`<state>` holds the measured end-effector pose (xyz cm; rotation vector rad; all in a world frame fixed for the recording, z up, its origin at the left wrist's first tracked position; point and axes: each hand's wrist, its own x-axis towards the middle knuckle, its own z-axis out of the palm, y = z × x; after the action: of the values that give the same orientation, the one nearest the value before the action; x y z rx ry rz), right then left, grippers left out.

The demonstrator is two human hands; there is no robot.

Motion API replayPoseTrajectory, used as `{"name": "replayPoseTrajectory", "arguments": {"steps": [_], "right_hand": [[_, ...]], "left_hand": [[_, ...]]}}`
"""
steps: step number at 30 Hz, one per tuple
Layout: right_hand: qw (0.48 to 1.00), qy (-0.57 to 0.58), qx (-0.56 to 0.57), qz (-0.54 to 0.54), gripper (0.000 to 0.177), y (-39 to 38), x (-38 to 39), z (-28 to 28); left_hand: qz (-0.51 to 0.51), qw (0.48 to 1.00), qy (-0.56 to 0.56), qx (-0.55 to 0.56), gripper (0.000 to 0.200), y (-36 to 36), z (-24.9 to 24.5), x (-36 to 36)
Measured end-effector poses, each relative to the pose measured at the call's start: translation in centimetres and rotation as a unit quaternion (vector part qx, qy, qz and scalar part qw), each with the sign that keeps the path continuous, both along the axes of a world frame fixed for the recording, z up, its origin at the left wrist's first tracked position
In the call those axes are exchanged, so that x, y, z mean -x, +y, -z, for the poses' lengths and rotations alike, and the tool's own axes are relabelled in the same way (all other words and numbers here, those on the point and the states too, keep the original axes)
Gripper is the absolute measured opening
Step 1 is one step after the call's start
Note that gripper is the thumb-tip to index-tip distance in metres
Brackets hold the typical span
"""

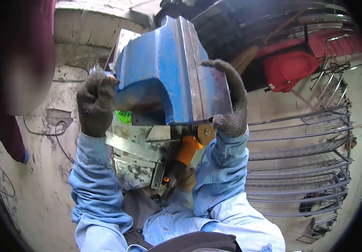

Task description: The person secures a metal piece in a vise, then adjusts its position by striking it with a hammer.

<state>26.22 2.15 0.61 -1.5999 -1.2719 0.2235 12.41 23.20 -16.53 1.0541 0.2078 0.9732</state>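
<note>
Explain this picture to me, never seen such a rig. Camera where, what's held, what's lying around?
No robot here: it's a person, seen by a camera on their head looking forward and down. The gloved left hand and right hand hold a blue metal part from both sides. Below it, an orange-and-black power tool with a round disc lies by a dirty metal surface. Wire racks are at the picture's right.

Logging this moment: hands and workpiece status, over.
Left hand at left edge of blue piece, right hand gripping right side. Piece raised. Orange grinder beneath, possibly in its way.
</note>
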Motion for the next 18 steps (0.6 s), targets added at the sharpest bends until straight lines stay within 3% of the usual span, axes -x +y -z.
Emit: {"name": "replayPoseTrajectory", "arguments": {"steps": [3, 9, 18], "right_hand": [[1.0, 0.012, -0.012, -0.013, 0.106, -0.1, 0.0, 0.1], [1.0, -0.021, -0.006, -0.011, 0.105, -0.2, -0.3, 0.0], [0.998, -0.055, 0.011, 0.003, 0.108, -0.5, -0.5, -0.2]], "left_hand": [[-0.035, 0.999, 0.001, 0.006, 0.023, -0.5, -1.1, -0.2], [-0.079, 0.99, 0.04, -0.111, 0.026, 0.0, -1.8, 0.0], [-0.035, 0.998, 0.036, -0.038, 0.022, -0.4, -1.1, -0.1]]}}
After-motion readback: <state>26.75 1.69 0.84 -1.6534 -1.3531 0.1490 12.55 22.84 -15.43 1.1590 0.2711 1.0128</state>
